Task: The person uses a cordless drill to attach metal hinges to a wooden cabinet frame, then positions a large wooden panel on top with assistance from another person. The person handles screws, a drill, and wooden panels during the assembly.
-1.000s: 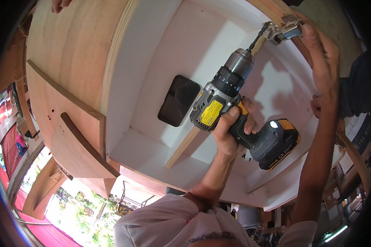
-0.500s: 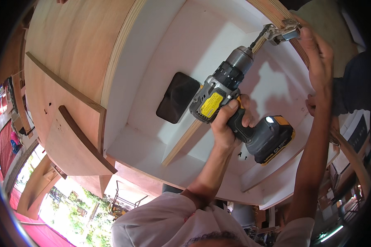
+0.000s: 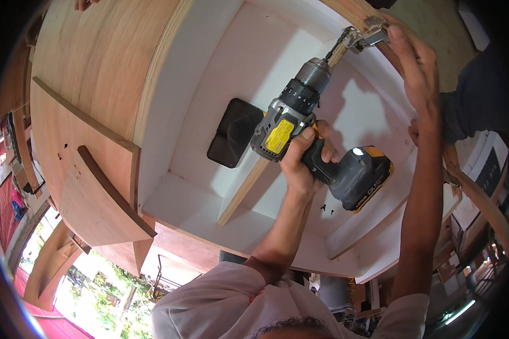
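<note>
My left hand (image 3: pixel 306 155) is closed round the handle of a grey and black cordless drill (image 3: pixel 291 116) with a yellow label. Its long bit slants up and right, its tip at a metal cabinet hinge (image 3: pixel 363 38) on the plywood edge of a white-lined cabinet (image 3: pixel 203 85). Fingers of my right hand (image 3: pixel 415 59) are closed on the hinge from the outer side, partly behind the edge. Whether the bit sits in a screw cannot be made out.
Inside the cabinet lie a dark phone (image 3: pixel 234 133), a wooden strip (image 3: pixel 246 189) and a few small black screws (image 3: pixel 323 208). Curved plywood pieces (image 3: pixel 104 195) rest at left. Another person's fingers (image 3: pixel 414 133) and dark-clothed limb (image 3: pixel 475 101) are at right; another hand (image 3: pixel 86 4) shows at top left.
The whole scene has shifted slightly left in view, with the drill, hinge and both hands moving together. Both grips stay the same, and the bit remains at the hinge.
</note>
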{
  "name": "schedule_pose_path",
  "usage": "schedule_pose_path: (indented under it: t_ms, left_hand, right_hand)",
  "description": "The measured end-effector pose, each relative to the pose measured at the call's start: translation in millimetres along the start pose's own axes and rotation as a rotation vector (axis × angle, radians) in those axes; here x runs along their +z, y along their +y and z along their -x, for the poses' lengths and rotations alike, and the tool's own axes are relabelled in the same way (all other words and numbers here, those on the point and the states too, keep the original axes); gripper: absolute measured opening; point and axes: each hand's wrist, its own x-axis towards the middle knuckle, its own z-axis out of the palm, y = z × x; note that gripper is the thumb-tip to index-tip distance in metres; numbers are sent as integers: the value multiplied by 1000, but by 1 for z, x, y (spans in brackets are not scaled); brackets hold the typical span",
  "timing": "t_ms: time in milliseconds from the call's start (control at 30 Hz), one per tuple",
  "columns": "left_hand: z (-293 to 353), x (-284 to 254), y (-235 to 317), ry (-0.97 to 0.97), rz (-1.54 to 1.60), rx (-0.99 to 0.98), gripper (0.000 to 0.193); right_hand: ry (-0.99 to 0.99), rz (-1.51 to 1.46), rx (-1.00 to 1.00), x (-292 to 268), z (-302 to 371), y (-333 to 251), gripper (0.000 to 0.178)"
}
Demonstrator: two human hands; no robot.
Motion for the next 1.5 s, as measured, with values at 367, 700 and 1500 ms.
schedule_pose_path:
  t_ms: [367, 700, 1500]
  left_hand:
    - [9, 5, 7, -29, -83, -58, 36]
    - [92, -24, 44, -99, -436, 92, 44]
    - [149, -63, 87, -691, -1427, -19, 134]
  right_hand:
    - [69, -78, 29, 12, 5, -27, 41]
    - [87, -10, -250, 6, -5, 4, 47]
    - [484, -165, 610, 59, 431, -82, 16]
